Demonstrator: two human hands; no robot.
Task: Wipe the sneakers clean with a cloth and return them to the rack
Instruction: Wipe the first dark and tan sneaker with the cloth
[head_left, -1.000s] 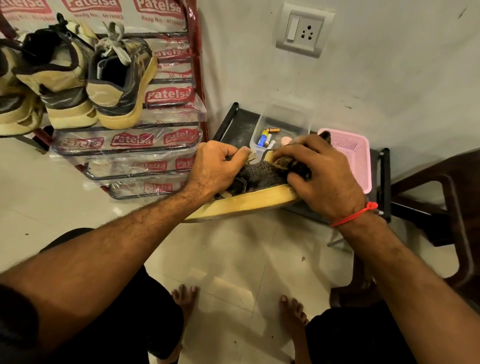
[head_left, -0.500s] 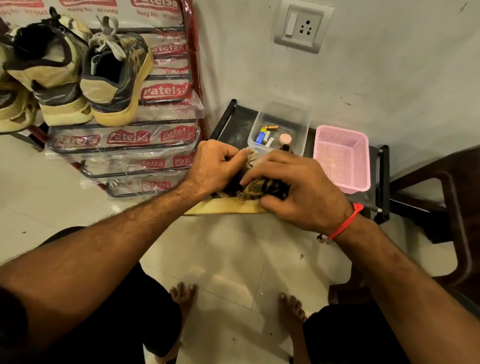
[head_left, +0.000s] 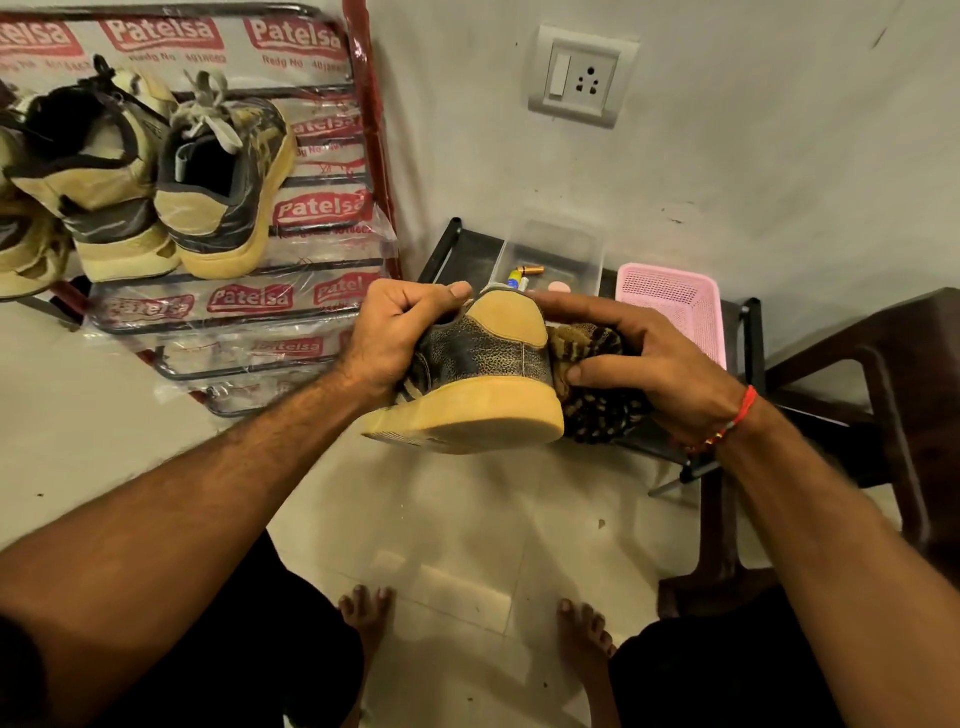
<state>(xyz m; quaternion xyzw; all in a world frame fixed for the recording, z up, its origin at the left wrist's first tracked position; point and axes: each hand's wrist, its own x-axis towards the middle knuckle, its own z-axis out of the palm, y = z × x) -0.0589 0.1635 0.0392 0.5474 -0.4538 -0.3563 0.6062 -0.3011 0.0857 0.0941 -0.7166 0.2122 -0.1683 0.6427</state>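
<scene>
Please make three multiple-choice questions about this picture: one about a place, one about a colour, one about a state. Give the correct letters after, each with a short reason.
1. Where is the pink basket?
A. on the shoe rack
B. on the black stand by the wall, right of the clear box
C. on the floor between the feet

2. What colour is the sole of the held sneaker?
A. tan
B. white
C. red

3. What is the right hand doing?
A. hanging free
B. holding the cloth against the sneaker's heel
C. pressing the wall switch

Answers:
1 B: the basket sits on the black stand next to the clear box.
2 A: the thick sole is tan.
3 B: its fingers curl round the cloth at the heel, while the left hand has a grip on the sneaker's collar.
</scene>
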